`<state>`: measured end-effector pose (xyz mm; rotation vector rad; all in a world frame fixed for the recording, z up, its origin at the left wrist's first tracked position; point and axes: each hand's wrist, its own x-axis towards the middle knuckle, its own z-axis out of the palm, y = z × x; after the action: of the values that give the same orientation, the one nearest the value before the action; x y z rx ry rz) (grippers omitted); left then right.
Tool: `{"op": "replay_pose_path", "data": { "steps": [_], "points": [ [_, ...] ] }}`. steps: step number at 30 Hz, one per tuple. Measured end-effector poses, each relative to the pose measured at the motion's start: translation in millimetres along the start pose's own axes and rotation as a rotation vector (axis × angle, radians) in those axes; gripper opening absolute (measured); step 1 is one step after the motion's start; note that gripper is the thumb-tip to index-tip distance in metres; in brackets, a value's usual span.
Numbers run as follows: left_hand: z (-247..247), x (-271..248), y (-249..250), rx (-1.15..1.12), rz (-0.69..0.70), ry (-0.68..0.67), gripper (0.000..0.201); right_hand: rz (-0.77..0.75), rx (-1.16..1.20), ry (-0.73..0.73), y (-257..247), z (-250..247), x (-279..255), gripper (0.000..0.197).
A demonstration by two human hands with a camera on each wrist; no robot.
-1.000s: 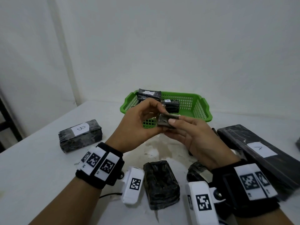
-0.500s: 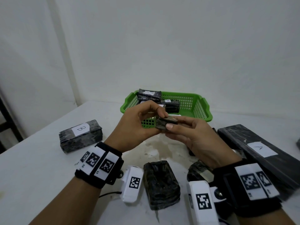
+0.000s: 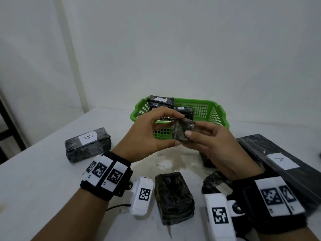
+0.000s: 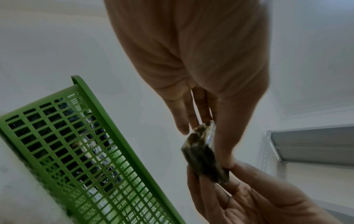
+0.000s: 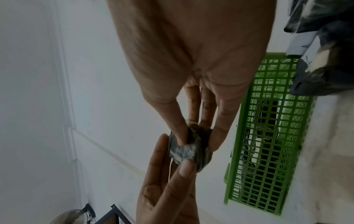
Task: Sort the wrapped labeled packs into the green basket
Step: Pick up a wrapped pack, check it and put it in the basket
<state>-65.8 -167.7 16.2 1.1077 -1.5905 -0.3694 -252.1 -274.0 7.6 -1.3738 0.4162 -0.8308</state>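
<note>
Both hands hold one small dark wrapped pack (image 3: 181, 131) in the air just in front of the green basket (image 3: 220, 117). My left hand (image 3: 179, 129) pinches its left end between thumb and fingers. My right hand (image 3: 189, 139) grips its right side, thumb on the near face. No label shows on this pack. In the left wrist view the pack (image 4: 205, 157) sits between the two hands' fingertips, beside the basket (image 4: 86, 151). The right wrist view shows the same pack (image 5: 188, 150). Two labeled packs (image 3: 161, 100) lie in the basket's far left part.
A pack labeled B (image 3: 87, 145) lies on the white table at the left. Another dark pack (image 3: 173, 197) sits between my wrists, and one more (image 3: 212, 181) is under my right wrist. A long flat pack labeled A (image 3: 281, 164) lies at the right.
The small pack has been turned between the fingers, so a broader face now points toward me. Both hands stayed in nearly the same place in front of the basket.
</note>
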Motion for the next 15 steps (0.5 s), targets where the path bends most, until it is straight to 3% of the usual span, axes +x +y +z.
{"op": "replay_pose_path", "data": {
  "steps": [4, 7, 10, 15],
  "points": [
    [1, 0, 0, 0.03, -0.03, 0.02, 0.059, -0.057, -0.094, 0.002, 3, -2, 0, 0.054],
    [0, 0, 0, 0.043, -0.003, 0.056, 0.051, 0.002, 0.056, -0.025, -1, 2, 0, 0.059],
    [4, 0, 2, 0.033, 0.036, 0.041, 0.048, 0.059, 0.051, -0.078, -2, 6, -3, 0.05],
    [5, 0, 0, 0.099, 0.068, 0.012, 0.041, 0.017, 0.022, -0.017, 3, 10, -3, 0.047]
  ]
}}
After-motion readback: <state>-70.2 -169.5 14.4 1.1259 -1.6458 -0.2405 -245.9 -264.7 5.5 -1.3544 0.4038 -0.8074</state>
